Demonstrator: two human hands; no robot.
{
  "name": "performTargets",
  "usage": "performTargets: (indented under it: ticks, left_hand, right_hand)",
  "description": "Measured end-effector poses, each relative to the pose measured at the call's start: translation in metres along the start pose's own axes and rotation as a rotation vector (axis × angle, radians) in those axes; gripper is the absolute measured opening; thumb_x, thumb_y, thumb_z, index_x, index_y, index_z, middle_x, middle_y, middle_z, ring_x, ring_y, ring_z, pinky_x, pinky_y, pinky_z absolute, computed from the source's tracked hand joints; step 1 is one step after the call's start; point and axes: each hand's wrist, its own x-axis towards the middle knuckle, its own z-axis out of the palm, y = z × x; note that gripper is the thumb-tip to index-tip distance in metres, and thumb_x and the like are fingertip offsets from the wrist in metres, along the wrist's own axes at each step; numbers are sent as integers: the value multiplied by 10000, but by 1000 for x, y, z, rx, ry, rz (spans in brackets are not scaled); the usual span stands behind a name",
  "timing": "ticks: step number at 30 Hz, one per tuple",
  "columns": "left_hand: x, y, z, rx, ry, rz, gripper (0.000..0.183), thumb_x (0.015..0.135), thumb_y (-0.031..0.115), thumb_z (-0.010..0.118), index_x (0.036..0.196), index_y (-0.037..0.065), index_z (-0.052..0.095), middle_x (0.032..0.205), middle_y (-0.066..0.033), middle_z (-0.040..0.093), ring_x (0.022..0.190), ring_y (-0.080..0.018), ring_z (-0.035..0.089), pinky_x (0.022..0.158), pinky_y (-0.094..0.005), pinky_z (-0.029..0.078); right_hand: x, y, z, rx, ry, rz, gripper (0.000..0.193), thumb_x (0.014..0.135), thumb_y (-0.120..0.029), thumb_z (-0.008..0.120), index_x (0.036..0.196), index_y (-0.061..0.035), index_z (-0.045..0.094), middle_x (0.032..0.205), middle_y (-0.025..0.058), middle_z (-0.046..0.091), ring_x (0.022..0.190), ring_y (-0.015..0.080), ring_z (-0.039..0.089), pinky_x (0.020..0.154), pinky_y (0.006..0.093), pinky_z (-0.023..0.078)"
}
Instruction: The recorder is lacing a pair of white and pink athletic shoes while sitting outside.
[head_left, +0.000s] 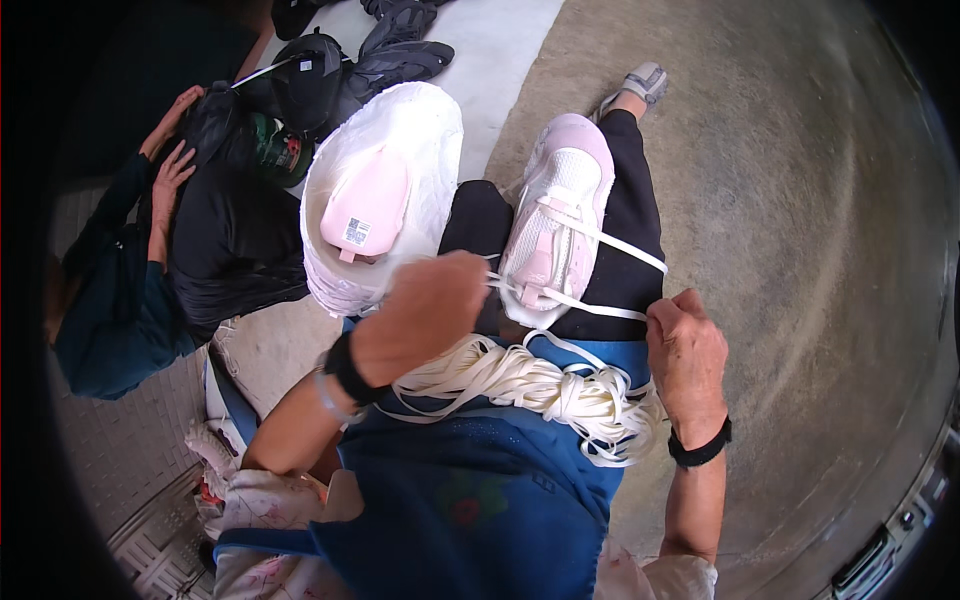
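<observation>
One pink-and-white shoe lies on the lap, between and just beyond the hands, toe pointing away. The left hand and right hand each pinch a white lace end. A lace bundle lies just below them. A second pink shoe, with a rectangular label, sits in a white bag beyond the left hand.

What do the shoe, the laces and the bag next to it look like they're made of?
Shoe: likely synthetic, pale pink smooth panels with a white mesh-looking patch on top, matte.
Laces: flat white woven tape, probably cotton or polyester; the bundle lies limp on the lap, and one lace runs between the left hand and right hand.
Bag: thin white plastic film, crinkled and slightly glossy.
</observation>
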Motion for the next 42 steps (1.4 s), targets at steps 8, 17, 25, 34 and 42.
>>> performTargets:
  ticks: [8,17,25,34,42]
  left_hand:
    - [-7,-12,-60,-35,-14,-337,114,839,97,608,834,-16,588,726,-178,590,695,-365,591,642,-426,453]
    - [14,15,-63,-566,217,-379,300,946,61,470,1244,37,490,883,-147,668,807,-307,651,751,-377,489]
    - [58,-3,-12,-340,123,-178,243,874,-28,450,1117,-22,461,866,-160,639,834,-360,632,666,-422,488]
    - [66,-12,-18,-377,-150,-124,144,875,114,526,817,-16,547,822,-195,548,755,-411,559,659,-454,460]
    - [80,-14,5,-274,83,-143,114,894,95,509,825,10,539,852,-199,546,805,-403,538,722,-464,441]
  right_hand:
    - [16,-29,13,327,93,-222,142,807,-50,652,928,-5,593,869,150,583,701,353,636,618,413,526]
    - [22,-21,37,196,-79,-274,142,824,-48,645,954,-10,601,853,161,580,727,355,622,629,409,507]
    - [41,-34,14,574,8,-34,195,860,-10,556,1050,35,559,643,209,591,579,348,632,550,373,493]
    - [66,-19,28,544,-63,-28,132,857,-88,598,908,31,623,733,251,612,683,419,623,639,446,496]
    - [72,-14,23,446,16,-93,95,858,-63,605,824,25,597,698,213,584,629,402,595,578,409,474]
